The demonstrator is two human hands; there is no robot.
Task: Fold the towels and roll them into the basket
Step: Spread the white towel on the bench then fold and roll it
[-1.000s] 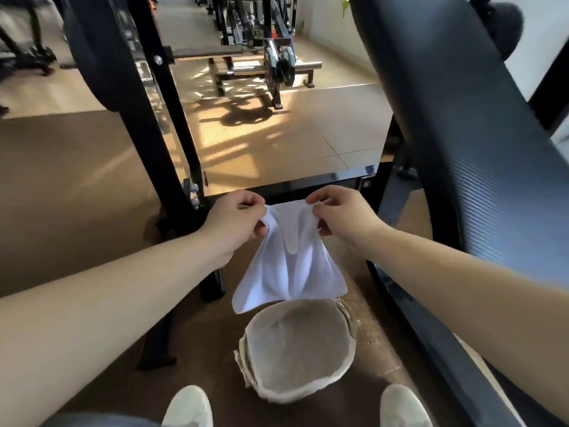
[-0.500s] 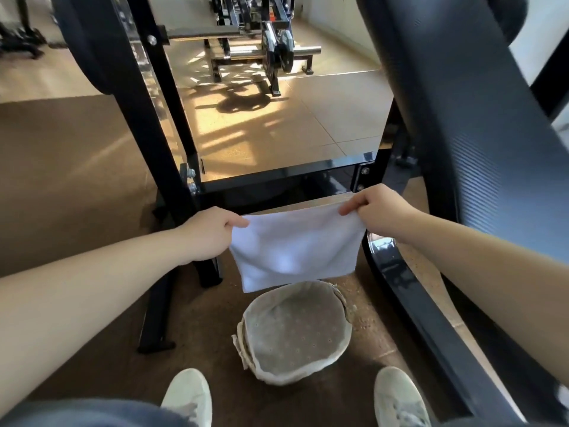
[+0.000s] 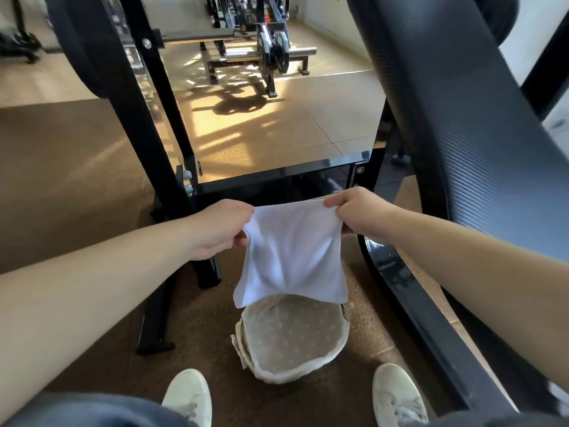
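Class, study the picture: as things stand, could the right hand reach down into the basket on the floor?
Probably yes. The basket sits open below the right hand, nothing solid between them. But that hand, with the left hand, pinches the towel, which hangs above the basket's far rim.

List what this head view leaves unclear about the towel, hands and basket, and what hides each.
- Basket: far rim hidden behind the hanging towel, head view.
- Left hand and right hand: fingertips partly behind the towel corners they pinch.
- Towel: number of folded layers unreadable; only its front shows.
- Shoes: heels cut off by the bottom edge.
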